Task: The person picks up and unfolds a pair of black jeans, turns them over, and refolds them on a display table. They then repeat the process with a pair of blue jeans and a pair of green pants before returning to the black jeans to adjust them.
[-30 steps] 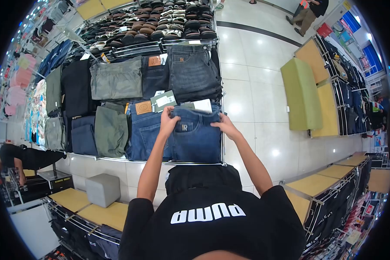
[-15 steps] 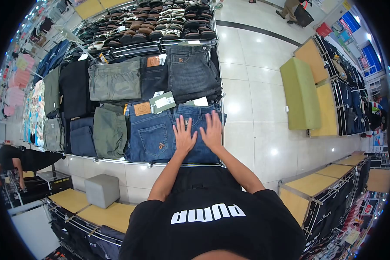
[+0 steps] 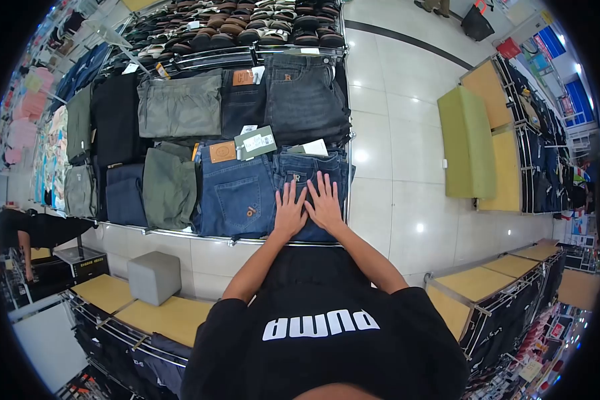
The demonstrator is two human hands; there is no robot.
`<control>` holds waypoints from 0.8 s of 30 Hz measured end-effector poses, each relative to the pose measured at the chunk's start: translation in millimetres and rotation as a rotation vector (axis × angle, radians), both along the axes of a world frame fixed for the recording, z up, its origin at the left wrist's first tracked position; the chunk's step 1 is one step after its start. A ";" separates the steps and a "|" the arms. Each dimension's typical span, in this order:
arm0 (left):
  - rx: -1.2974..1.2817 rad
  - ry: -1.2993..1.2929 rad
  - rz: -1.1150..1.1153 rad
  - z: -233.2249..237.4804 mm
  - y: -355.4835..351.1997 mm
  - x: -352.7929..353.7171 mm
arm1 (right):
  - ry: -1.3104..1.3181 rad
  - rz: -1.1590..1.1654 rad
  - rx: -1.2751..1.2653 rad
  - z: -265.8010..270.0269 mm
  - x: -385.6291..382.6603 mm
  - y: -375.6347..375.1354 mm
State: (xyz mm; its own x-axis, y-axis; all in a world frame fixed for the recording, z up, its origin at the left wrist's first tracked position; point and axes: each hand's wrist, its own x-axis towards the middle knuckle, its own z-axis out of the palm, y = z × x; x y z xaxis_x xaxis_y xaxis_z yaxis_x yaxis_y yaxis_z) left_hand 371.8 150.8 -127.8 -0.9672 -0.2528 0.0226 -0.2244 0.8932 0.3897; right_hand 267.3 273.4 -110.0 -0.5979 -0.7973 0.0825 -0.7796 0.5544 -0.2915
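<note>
The person's arms, one pair: left arm [image 3: 253, 268], right arm [image 3: 372, 262], outstretched, converging. Hands, one pair: left hand [image 3: 290, 215], right hand [image 3: 326, 211], palms down, splayed, thumbs inward.

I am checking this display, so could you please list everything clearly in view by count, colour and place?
Metal rack: 1, silver, centre
Near jeans: 1 showing, blue, front right corner
Patch-marked jeans: 1, blue, left of those
Other folded clothes: several, green, black, grey, same rack
Tags: several, white, green, among clothes
Footwear: many, black, brown, white, beyond clothes
Bench: 1, olive, right
Wood-topped stands: several, tan, lower sides
Cube: 1, grey, lower left
Bag: 1, black, upper right floor
Other people: 2, black and brown clothes, lower left, upper right
Shirt: 1, black, lower centre
Left grip: 1, bare, on near jeans
Right grip: 1, bare, on near jeans
</note>
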 end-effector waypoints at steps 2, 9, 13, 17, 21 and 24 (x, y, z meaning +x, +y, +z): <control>0.035 -0.035 0.105 1.7 11.4 20.4 | -0.023 0.045 -0.030 0.1 10.5 -0.1; 0.045 -0.232 -0.100 -26.5 -7.3 40.9 | -0.061 0.168 0.143 -42.2 18.4 5.5; 0.074 -0.225 -0.195 -27.0 -16.9 42.5 | -0.069 0.165 0.131 -41.5 23.1 5.5; 0.140 -0.164 -0.355 -19.6 -50.5 62.8 | -0.100 0.054 0.154 -41.3 37.8 -1.8; 0.186 -0.047 -0.385 -10.7 -71.7 90.0 | -0.133 -0.075 0.125 -51.7 64.1 -17.3; 0.195 0.037 -0.380 -11.0 -76.3 100.2 | -0.179 -0.177 0.140 -54.6 82.1 -24.6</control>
